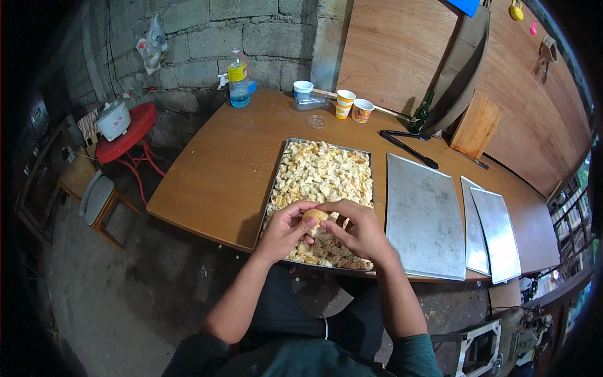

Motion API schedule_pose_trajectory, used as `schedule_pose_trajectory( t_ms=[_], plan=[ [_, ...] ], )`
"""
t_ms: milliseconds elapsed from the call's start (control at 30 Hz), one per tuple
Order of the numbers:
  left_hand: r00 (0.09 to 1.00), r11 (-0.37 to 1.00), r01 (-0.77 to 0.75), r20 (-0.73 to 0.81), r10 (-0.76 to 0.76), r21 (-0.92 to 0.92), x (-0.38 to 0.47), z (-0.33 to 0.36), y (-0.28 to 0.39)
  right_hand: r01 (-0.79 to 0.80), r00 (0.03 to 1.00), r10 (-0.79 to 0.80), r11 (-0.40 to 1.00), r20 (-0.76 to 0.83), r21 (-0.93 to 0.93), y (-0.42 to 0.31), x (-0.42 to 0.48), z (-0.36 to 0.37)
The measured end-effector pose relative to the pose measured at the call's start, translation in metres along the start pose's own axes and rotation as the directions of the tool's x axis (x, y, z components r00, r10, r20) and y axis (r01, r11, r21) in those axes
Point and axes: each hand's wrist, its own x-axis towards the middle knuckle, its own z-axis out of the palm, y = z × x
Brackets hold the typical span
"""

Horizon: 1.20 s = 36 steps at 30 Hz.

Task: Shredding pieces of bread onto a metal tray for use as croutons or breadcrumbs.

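Note:
A piece of bread (314,217) with a golden crust is held between my two hands, above the near half of a large metal tray (274,184). My left hand (288,230) grips it with thumb and fingers. The thumb and fingertips of my right hand (354,227) touch its other side. Torn bread pieces (325,169) fill the tray, which lies on a brown wooden table (207,179) and reaches its near edge. My hands hide part of the bread in the tray.
Right of the tray lie a flat metal sheet (424,217), smaller metal sheets (497,231) and black tongs (410,147). At the back stand a bottle of blue liquid (239,85), paper cups (345,104), a lying plastic bottle (313,102) and a green glass bottle (422,113). A red stool (141,120) stands left.

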Motion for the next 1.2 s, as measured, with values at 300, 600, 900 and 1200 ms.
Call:
schedule_pose_trajectory(
  t_ms=[300,600,900,1200],
  plan=[
    [0.994,0.986,0.096,0.073,-0.086,-0.136,-0.005,0.019,-0.002,-0.119,0.976,0.157,0.964,-0.148,0.236,0.045,-0.013,0.023],
    [0.994,0.999,0.030,-0.104,-0.029,0.009,-0.008,-0.003,0.001,-0.344,0.894,0.391,0.913,-0.221,0.221,0.078,0.023,0.009],
    [0.990,0.992,0.114,-0.071,-0.118,-0.053,-0.006,0.005,0.012,0.112,0.993,-0.108,0.987,0.045,-0.116,-0.006,-0.004,-0.005],
    [0.966,0.966,0.256,0.031,-0.255,-0.038,-0.002,0.015,0.017,0.208,0.972,-0.236,0.879,-0.014,-0.428,0.022,-0.013,0.009]
  ],
)
